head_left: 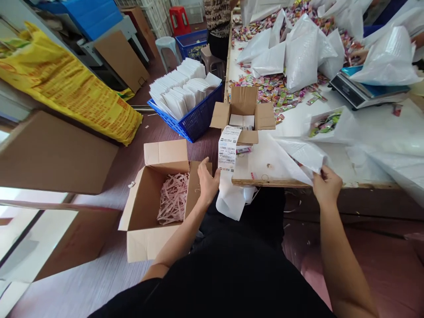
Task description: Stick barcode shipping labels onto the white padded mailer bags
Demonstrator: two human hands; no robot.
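White plastic bag (281, 161): thin, creased, lies flat at the counter (331, 179) front edge, one end drooping over the edge toward the lap. Right hand (326, 185) pinches the bag's near corner, fingers closed on it. Left hand (208, 181) at the drooping end just below the counter edge, beside a hanging shipping label (228, 150); fingers curled, but whether they grip the bag cannot be told.

Containers:
- Open cardboard box (149, 207) on the floor left of the knees, flaps up; pink shredded paper (172, 198) inside.
- Small open carton (243, 110) on the counter corner, white packets inside; label strip hangs from its front flap.
- Blue basket (195, 121) behind the floor box, packed with upright white envelopes (183, 88).
- Further up the counter: filled white bags (303, 53), loose coloured sweets (274, 88), a scale (361, 90).
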